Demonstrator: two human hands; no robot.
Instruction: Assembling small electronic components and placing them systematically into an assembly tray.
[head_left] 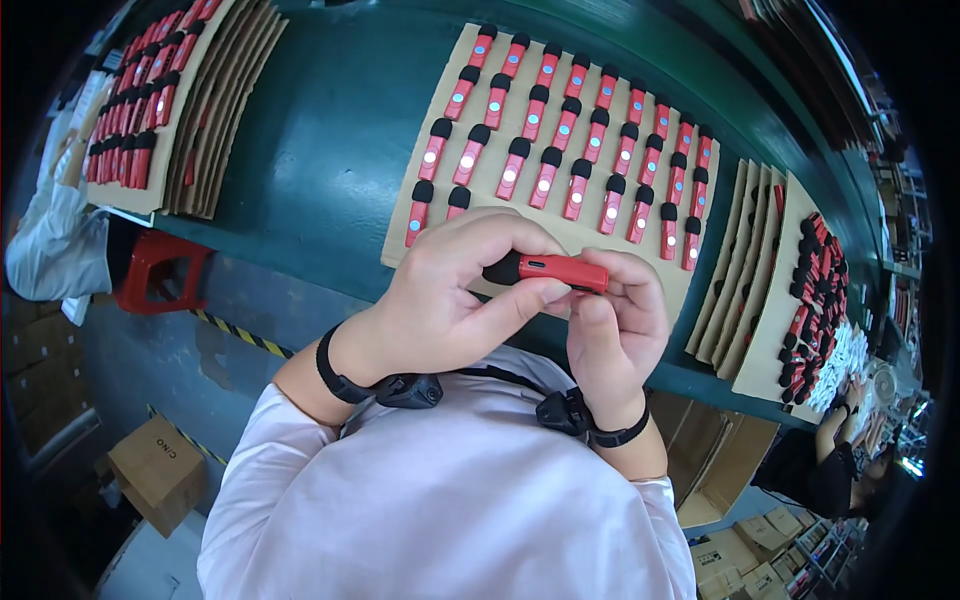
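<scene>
Close in front of my chest I hold a small red microphone (pixel 565 271) with a black foam cap, lying nearly level. My left hand (pixel 445 290) grips it around the foam end, with the thumb along its near side. The fingers and thumb of my right hand (pixel 618 320) pinch the bare red end. A small dark slot shows on the side facing up. Just beyond my hands, a cardboard sheet (pixel 398 240) bears rows of similar red microphones (pixel 580 190), each with a black cap and a pale round spot; my left hand covers part of the nearest row.
The sheet lies on a green table (pixel 330 130). Stacked cardboard layers with microphones stand at the left (pixel 225 110) and right (pixel 745 270). Below the table are a red stool (pixel 165 275) and a carton (pixel 158 465). A person in black (pixel 825 470) works at the far right.
</scene>
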